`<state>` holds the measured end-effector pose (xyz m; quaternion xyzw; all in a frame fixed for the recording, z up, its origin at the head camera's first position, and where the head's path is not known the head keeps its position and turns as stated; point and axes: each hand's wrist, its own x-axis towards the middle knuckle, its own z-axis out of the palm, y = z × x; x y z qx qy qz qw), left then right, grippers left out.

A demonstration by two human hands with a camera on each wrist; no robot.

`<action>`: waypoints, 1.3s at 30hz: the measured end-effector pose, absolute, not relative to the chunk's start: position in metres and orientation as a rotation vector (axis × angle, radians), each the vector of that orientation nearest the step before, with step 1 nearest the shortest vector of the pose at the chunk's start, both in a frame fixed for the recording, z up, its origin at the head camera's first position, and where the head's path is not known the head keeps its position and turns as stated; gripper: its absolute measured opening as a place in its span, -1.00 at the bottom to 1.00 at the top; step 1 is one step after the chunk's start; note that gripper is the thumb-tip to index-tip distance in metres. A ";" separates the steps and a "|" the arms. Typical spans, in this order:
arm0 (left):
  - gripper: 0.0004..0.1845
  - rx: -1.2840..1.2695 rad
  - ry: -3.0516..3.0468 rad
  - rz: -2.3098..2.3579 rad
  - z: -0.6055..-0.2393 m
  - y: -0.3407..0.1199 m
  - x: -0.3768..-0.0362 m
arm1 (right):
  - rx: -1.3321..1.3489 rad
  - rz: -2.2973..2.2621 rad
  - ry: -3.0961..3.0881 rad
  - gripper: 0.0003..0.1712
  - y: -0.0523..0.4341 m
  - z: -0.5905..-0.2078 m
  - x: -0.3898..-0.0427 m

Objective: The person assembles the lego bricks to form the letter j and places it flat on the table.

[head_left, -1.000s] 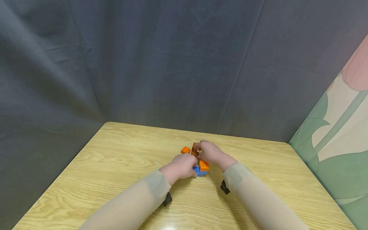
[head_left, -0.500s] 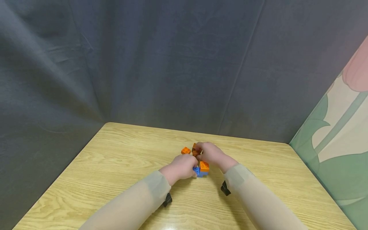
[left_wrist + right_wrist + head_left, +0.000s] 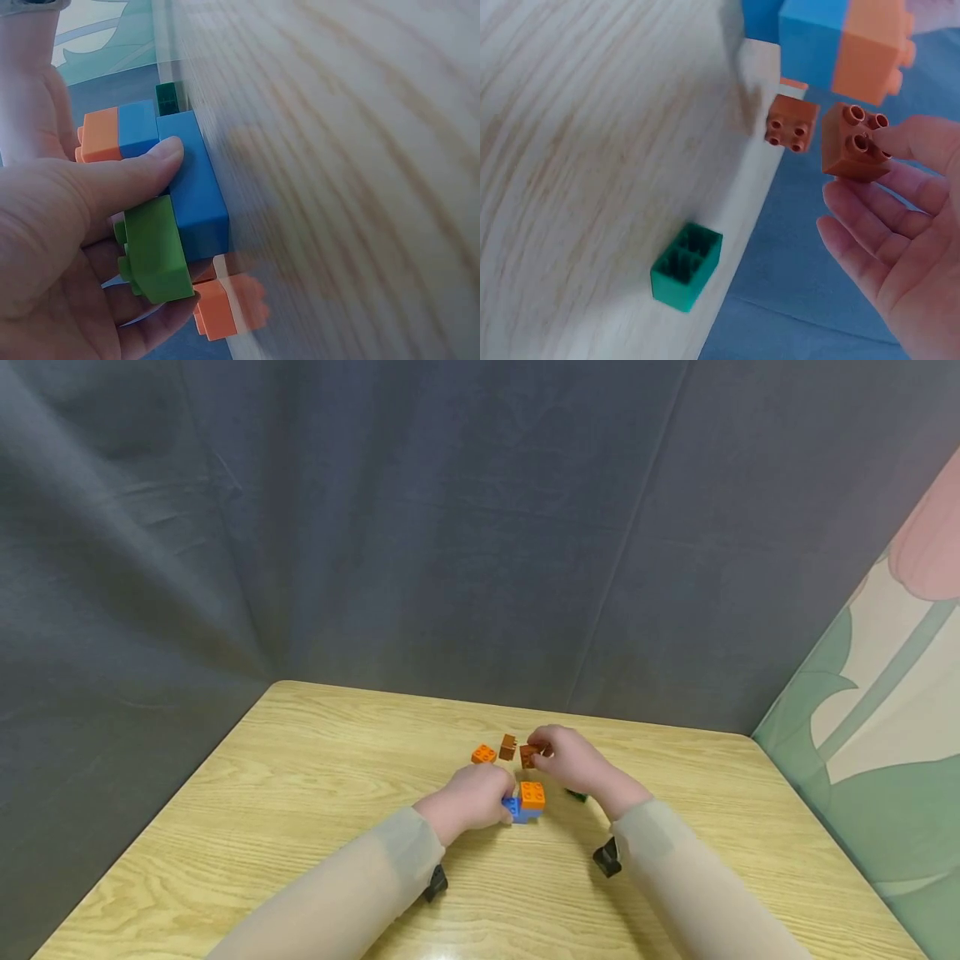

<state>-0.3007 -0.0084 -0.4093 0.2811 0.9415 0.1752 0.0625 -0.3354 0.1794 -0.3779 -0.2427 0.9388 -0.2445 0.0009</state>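
My left hand grips a small block assembly on the table. In the left wrist view its thumb presses a blue brick, with a green brick in the fingers and an orange-and-blue part beyond. My right hand pinches a brown brick just above the table; the right wrist view shows that brown brick studs-up at the fingertips. A second brown brick lies on the table to its left.
A loose orange brick lies left of the brown ones. A dark green brick sits by my right wrist, hollow side showing. The wooden table is backed by a grey curtain, with a floral panel at the right.
My right hand has drawn back to the right with one brown brick, leaving the other brown brick behind and uncovering the dark green brick. The left hand keeps its hold.
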 end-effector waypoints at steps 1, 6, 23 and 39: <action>-0.66 0.850 2.846 0.533 -0.409 -0.008 -0.301 | -0.754 -0.784 2.944 -0.75 0.182 -0.376 -0.334; -0.68 0.842 2.847 0.529 -0.409 -0.008 -0.300 | -0.696 -0.867 2.891 -0.78 0.190 -0.371 -0.330; -0.70 0.815 2.836 0.521 -0.407 -0.007 -0.298 | -0.679 -1.020 2.675 -0.88 0.193 -0.361 -0.322; -0.70 0.809 2.847 0.522 -0.406 -0.007 -0.297 | -0.739 -1.081 2.505 -0.83 0.198 -0.362 -0.321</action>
